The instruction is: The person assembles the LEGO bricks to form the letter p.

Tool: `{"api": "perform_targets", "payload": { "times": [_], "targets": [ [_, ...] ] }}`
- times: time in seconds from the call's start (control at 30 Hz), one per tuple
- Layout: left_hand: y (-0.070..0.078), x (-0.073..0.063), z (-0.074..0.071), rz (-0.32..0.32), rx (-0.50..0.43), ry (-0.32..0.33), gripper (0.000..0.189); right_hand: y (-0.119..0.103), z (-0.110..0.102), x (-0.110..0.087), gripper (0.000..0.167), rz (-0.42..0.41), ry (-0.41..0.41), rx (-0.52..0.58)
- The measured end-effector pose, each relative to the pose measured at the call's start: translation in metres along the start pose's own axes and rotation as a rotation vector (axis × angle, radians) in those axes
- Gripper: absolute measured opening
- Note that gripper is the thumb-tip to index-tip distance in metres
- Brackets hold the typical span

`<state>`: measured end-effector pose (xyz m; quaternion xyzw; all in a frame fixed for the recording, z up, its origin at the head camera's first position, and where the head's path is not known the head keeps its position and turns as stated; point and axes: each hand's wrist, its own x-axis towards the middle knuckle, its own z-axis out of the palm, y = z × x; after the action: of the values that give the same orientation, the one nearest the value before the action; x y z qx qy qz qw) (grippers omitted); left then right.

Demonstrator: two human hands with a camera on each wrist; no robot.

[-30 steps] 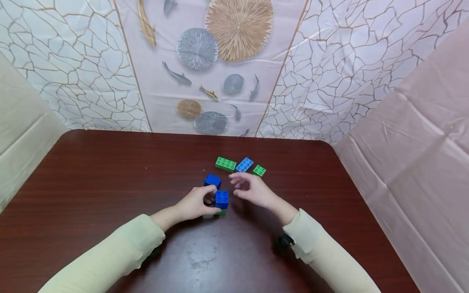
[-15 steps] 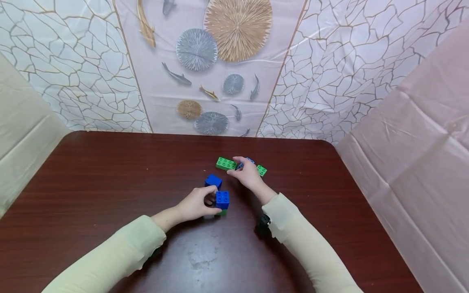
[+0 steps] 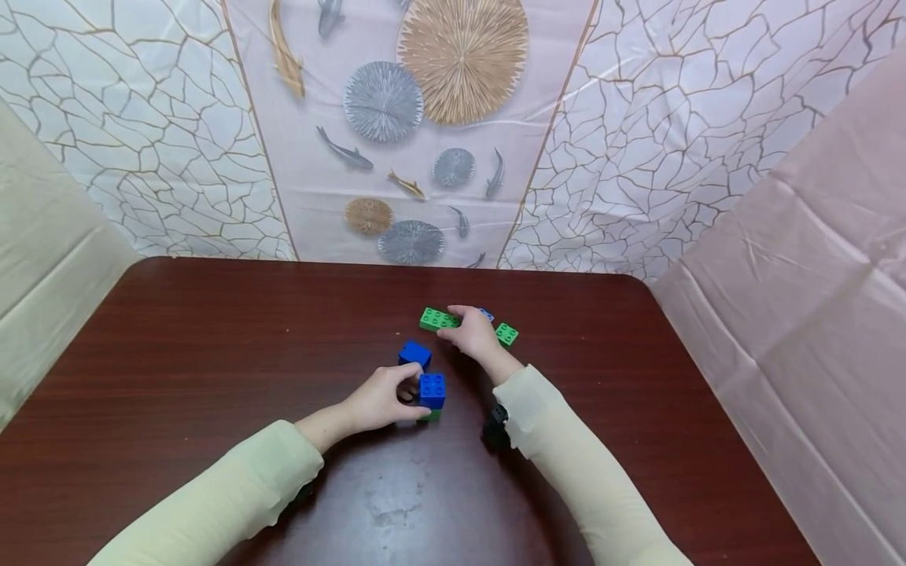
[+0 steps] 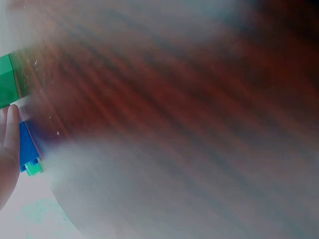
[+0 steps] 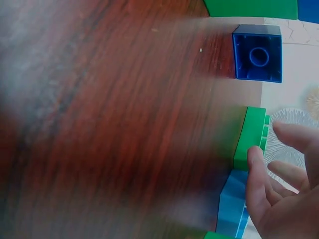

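In the head view my left hand (image 3: 378, 399) holds a small stack between thumb and fingers: a blue toy building brick (image 3: 432, 390) over a green brick (image 3: 433, 415). Just behind it lies another blue brick (image 3: 414, 354), tipped on its side; its hollow underside (image 5: 258, 57) shows in the right wrist view. My right hand (image 3: 473, 332) is over the right end of a long green brick (image 3: 433, 318). In the right wrist view its fingers are spread around that brick's studded top, one overlapping the side. A light blue brick (image 5: 232, 204) adjoins it, mostly hidden by the hand in the head view.
A small square green brick (image 3: 506, 333) lies right of the right hand. Everything rests on a dark brown wooden table (image 3: 212, 338). A patterned cloth (image 3: 382, 189) hangs behind the far edge, and pale cloth walls (image 3: 793, 259) stand at the sides.
My right hand has moved away from me to the far bricks, covering most of the light blue one. My left hand keeps hold of the stack in the same place.
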<state>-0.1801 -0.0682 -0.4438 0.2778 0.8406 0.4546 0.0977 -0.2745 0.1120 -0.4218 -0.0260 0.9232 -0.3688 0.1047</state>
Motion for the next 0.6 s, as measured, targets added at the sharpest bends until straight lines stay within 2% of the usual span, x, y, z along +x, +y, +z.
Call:
{"api": "perform_targets", "payload": {
  "times": [0.2,0.4,0.6],
  "targets": [
    [0.001,0.0,0.0,0.003,0.001,-0.002,0.027,-0.005,0.003,0.0,0.047,-0.006,0.04,-0.197],
    [-0.001,0.001,0.0,0.013,0.003,-0.005,0.027,-0.004,0.006,-0.002,0.036,-0.039,0.055,-0.236],
    [-0.003,0.0,0.0,0.02,0.003,-0.004,0.028,-0.005,0.006,-0.011,0.04,-0.039,0.015,-0.27]
  ]
}}
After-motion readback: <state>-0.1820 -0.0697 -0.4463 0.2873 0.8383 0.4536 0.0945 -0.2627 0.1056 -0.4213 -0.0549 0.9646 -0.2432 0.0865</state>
